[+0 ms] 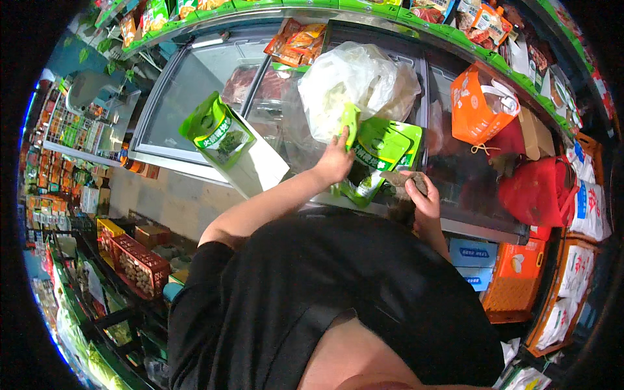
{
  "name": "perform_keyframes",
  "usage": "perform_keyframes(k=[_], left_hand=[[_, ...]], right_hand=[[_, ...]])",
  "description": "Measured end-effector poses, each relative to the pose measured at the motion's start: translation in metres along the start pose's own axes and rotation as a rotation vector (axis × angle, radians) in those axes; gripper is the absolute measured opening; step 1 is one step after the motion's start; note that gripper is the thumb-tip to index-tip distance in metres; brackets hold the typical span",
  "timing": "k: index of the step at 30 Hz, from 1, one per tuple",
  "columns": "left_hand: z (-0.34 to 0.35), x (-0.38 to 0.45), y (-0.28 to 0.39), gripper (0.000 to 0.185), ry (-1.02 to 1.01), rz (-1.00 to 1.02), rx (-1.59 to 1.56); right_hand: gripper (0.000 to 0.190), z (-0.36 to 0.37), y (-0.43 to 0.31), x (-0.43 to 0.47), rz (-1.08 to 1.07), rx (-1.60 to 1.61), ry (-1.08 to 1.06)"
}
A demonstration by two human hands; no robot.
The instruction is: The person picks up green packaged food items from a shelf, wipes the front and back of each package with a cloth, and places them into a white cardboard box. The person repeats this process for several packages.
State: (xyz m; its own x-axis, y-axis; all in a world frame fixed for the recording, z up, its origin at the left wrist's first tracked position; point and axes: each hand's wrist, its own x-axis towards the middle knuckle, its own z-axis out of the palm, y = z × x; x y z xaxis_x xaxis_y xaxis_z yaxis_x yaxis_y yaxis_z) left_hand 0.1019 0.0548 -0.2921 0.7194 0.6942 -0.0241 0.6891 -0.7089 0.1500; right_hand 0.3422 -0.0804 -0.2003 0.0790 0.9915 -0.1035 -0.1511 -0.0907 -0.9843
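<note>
My left hand (336,160) pinches the lower edge of a green packet (351,117), which stands tilted against a large white plastic bag (360,83). In my right hand (425,195) is a crumpled grey-brown cloth (400,180). Between the two hands lie overlapping green-and-white pouches (376,151), partly covered by the cloth. Another green pouch (224,132) rests to the left on a long white box (263,168). All of these are on the sliding glass top of a chest freezer (170,109), with packed meat (243,83) visible through the glass.
Orange packets (298,41) lie behind the white bag. To the right stand an orange carrier bag (482,107) and a red bag (536,192). A shelf edge with green strips (360,6) runs along the back. On the floor side are a red crate (139,265) and blue cartons (472,256).
</note>
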Motion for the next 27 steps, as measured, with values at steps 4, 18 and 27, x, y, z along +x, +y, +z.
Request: perform_keyframes(k=[4, 18, 27], left_hand=[[-0.027, 0.017, 0.054, 0.069, -0.113, -0.356, -0.398], [-0.027, -0.029, 0.032, 0.106, -0.091, -0.452, -0.576], [-0.052, -0.092, -0.018, 0.053, 0.138, -0.444, -0.891]], right_hand=[[0.019, 0.0, -0.005, -0.002, 0.018, 0.008, 0.04], [0.033, 0.026, -0.007, 0.024, 0.125, -0.412, -0.45], [0.055, 0.045, 0.087, 0.065, 0.157, -0.558, -0.755]])
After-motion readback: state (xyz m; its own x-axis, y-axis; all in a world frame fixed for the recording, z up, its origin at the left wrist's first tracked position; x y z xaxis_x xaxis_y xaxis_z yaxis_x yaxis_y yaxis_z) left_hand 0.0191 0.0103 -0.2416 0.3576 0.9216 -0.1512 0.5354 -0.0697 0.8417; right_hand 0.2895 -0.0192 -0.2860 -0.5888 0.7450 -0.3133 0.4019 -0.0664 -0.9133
